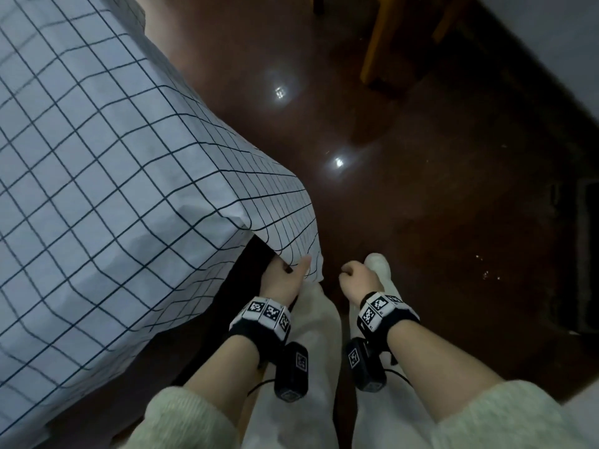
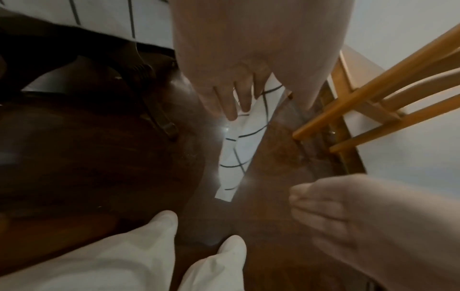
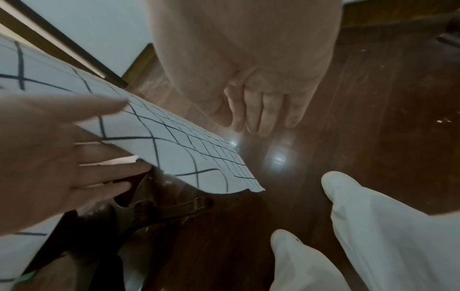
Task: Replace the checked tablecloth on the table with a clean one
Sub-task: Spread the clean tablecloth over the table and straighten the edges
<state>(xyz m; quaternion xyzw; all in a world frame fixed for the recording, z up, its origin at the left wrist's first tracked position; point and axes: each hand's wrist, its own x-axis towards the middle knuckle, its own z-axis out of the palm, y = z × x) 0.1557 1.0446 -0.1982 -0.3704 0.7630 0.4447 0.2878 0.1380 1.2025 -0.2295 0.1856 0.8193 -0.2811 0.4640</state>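
Note:
The checked tablecloth (image 1: 107,163), white with a dark grid, covers the table on the left, and its corner (image 1: 293,234) hangs over the edge. My left hand (image 1: 285,275) is at that corner, thumb over the cloth and straight fingers beneath it. In the left wrist view the cloth's tip (image 2: 239,149) hangs down past my left fingers (image 2: 231,98). The right wrist view shows my left hand (image 3: 49,147) spread, with the cloth (image 3: 174,145) between thumb and fingers. My right hand (image 1: 355,277) hangs loosely curled and holds nothing, a little right of the corner; its fingers (image 3: 263,116) are bare. No clean cloth is in view.
A dark wooden floor (image 1: 437,205) lies below. A light wooden chair (image 1: 382,43) stands ahead by the wall, also visible in the left wrist view (image 2: 373,98). The dark table base (image 3: 169,208) is under the cloth. My white-trousered legs and feet (image 2: 161,226) stand beside it.

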